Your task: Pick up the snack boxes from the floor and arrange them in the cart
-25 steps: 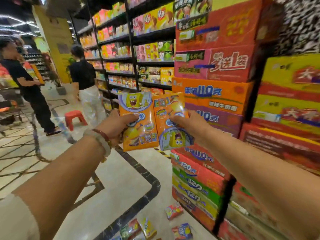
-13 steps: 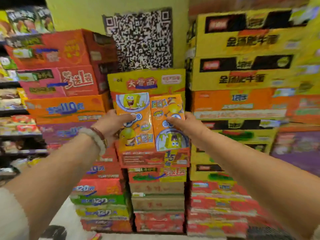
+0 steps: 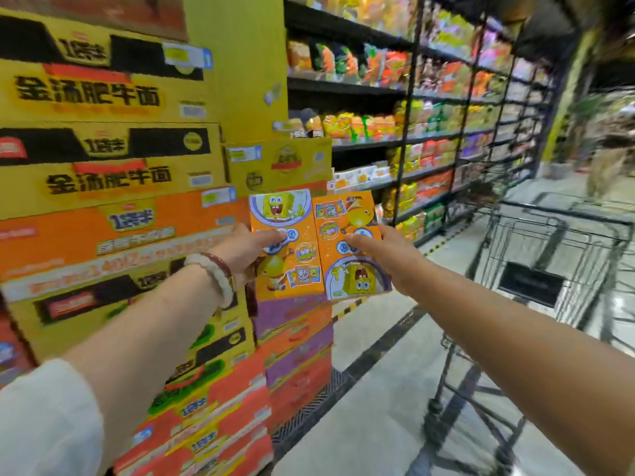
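I hold two orange cartoon snack boxes side by side at chest height. My left hand (image 3: pixel 245 254) grips the left snack box (image 3: pixel 287 266), which stands upright with its picture at the top. My right hand (image 3: pixel 385 257) grips the right snack box (image 3: pixel 350 276), which is turned upside down. The two boxes touch along their inner edges. A black wire shopping cart (image 3: pixel 549 242) stands on the floor to the right, beyond my right arm. Its basket looks empty from here.
Stacked yellow, orange and red noodle cartons (image 3: pixel 113 207) form a wall at the left and centre. Black shelves (image 3: pixel 429 132) full of snack bags run along the aisle behind the cart. Pale tiled floor (image 3: pixel 374 407) lies between the cartons and the cart.
The view has swung right, from the first aisle past the carton stacks, so a second shelf aisle and the cart now show. Both hands keep the two boxes in the same grip.
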`<state>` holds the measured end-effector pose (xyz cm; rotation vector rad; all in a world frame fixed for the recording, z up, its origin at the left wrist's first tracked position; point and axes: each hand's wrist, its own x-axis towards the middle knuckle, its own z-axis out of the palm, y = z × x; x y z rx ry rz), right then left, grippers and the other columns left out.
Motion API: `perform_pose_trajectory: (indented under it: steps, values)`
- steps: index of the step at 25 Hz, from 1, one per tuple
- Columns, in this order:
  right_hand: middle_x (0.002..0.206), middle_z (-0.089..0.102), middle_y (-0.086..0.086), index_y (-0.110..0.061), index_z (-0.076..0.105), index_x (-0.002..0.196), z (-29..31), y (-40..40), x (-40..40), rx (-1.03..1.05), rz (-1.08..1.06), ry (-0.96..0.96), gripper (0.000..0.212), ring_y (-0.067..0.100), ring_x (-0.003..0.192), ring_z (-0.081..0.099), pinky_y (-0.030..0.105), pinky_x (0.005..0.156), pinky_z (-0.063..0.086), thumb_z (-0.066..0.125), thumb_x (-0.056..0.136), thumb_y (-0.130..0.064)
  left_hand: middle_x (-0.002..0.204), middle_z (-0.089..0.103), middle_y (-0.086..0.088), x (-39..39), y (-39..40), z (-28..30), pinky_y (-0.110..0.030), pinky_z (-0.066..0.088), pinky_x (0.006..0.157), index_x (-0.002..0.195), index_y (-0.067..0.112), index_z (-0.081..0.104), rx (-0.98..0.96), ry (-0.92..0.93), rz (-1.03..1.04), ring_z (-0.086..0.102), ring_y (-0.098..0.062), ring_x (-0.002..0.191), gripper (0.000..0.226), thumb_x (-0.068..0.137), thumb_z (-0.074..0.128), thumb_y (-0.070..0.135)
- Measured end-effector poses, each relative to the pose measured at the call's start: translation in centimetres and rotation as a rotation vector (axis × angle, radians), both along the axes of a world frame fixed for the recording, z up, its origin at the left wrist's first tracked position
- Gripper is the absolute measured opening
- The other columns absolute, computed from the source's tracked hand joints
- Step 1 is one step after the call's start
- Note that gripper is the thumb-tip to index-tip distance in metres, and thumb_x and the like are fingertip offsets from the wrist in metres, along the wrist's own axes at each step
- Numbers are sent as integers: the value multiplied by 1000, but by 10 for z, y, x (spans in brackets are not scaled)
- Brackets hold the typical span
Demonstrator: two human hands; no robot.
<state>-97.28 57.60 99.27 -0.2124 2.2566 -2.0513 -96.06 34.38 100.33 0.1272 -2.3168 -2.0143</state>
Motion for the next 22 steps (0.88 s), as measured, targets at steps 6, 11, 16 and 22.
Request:
perform_pose_trajectory:
  steps: [6,11,16,22]
  values:
    - [103,72,13,-8,58,115,-29,116,-62,-51,-325,-54,40,28,84,72,45,73,60,71,82,-27,119,60,-8,-120,131,-11,-21,50,43,137,7,38,-42,-78,-307,64,-14,74,63,85,65,31]
    - [106,71,15,-8,56,116,-47,207,-99,-85,-536,-51,43,30,88,71,46,78,58,71,81,-28,112,68,-7,-204,234,-25,-46,56,83,121,19,53,-11,-88,-546,68,-27,93,39,84,67,26]
    - [102,71,15,-6,56,116,-75,315,-134,-101,-714,-56,40,27,82,71,41,73,59,69,84,-26,100,67,-6,-266,360,-47,-45,47,93,96,24,55,-14,-154,-702,62,-27,93,14,84,60,18]
    - [104,72,17,-8,63,108,-100,424,-206,-113,-732,-100,29,35,90,71,51,84,56,67,85,-25,90,51,-14,-350,472,-76,-32,41,68,89,18,51,-52,-203,-780,49,-24,71,13,84,47,7]
